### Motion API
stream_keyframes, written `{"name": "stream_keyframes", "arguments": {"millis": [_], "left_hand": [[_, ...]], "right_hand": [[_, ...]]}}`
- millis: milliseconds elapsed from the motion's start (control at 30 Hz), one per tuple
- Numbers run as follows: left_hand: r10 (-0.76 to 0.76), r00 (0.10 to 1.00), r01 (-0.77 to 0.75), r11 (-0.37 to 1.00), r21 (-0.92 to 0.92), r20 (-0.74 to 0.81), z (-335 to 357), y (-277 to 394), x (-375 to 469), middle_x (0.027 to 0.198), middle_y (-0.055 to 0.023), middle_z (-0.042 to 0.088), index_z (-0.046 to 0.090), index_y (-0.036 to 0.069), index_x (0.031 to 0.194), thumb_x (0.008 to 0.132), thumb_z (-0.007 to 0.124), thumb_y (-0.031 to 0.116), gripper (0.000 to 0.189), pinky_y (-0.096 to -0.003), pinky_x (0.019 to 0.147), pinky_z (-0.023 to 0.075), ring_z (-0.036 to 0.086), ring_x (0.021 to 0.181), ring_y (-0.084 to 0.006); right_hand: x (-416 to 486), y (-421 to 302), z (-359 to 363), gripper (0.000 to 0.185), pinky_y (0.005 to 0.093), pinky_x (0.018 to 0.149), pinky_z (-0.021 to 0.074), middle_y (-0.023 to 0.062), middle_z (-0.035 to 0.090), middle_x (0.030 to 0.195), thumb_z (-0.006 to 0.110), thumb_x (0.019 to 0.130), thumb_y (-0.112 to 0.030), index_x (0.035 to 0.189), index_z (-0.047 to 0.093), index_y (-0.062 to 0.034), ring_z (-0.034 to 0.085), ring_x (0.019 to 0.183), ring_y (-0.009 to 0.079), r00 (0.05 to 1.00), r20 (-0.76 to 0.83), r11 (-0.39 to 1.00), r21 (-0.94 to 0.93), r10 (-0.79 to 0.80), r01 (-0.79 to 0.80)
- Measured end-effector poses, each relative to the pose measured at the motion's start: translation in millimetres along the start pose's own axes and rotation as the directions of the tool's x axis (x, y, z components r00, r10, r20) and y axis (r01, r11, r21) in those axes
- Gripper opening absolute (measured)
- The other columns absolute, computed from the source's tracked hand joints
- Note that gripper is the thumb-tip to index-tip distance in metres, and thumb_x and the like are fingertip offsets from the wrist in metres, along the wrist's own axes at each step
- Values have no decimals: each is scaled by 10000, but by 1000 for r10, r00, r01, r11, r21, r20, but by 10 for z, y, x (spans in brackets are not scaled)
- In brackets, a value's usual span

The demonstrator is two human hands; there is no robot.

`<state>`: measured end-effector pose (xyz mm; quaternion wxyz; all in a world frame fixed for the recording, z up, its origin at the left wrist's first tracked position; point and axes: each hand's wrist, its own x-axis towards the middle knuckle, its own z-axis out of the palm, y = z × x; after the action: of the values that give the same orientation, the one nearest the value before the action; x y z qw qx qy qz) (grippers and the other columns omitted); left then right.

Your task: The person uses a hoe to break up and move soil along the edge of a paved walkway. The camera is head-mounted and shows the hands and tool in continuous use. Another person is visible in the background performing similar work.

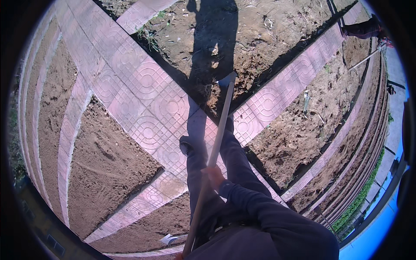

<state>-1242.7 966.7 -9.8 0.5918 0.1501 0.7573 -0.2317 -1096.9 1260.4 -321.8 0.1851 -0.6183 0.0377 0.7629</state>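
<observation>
A long wooden-handled hoe runs from my waist to the soil beyond my feet. My right hand is wrapped around the middle of its handle. At the bottom rim, my left hand is at the handle's rear end, mostly cut off by the picture's edge. The metal hoe blade rests at the broken soil in the near corner of a planting bed. Part of that corner lies in my shadow. My shoes stand on the pink patterned paving beside this corner.
Paved strips with raised edges divide several soil beds. A raked bed lies left, and a rough bed with dry stalks lies right. At upper right another person holds a long-handled tool. A metal tool head lies at lower left.
</observation>
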Motion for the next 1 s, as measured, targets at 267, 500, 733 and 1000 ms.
{"name": "stream_keyframes", "arguments": {"millis": [267, 500, 733, 1000], "left_hand": [[-88, 993, 86, 996, 30, 78, -470, 227, -226, 864, -152, 696, 641, 33, 1079, 795, 731, 395, 469, -383, 733, 524, 675, 806, -263], [275, 959, -275, 961, 18, -72, -676, 1178, 362, 806, -176, 687, 641, 60, 1015, 687, 775, 336, 449, -434, 707, 543, 680, 770, -343], [545, 817, -545, 836, 58, -189, -939, 2725, 395, 794, -184, 677, 627, 55, 973, 643, 803, 314, 455, -455, 683, 543, 689, 763, -370], [556, 821, -571, 805, -161, -128, -1116, 3811, -145, 857, -192, 675, 617, -18, 1043, 635, 771, 231, 502, -398, 708, 530, 682, 784, -311]], "right_hand": [[-432, -137, -139, 319, 382, 476, 521, 95, 528, 706, 692, 748, -10, 963, 457, -34, 575, 515, 229, 993, -79, 995, 63, 89, -84], [-119, -1659, -139, 272, 363, 454, 492, 65, 518, 689, 681, 778, -56, 932, 459, -85, 547, 491, 200, 959, -130, 957, 113, -253, 268], [19, -2901, -420, 271, 366, 479, 505, 50, 531, 707, 715, 788, -105, 921, 478, -100, 570, 545, 185, 936, -113, 934, 93, -334, 344], [26, -2977, -441, 173, 347, 495, 489, 78, 542, 633, 700, 773, -105, 782, 551, -18, 566, 519, 205, 944, -69, 946, 0, -323, 324]]}}
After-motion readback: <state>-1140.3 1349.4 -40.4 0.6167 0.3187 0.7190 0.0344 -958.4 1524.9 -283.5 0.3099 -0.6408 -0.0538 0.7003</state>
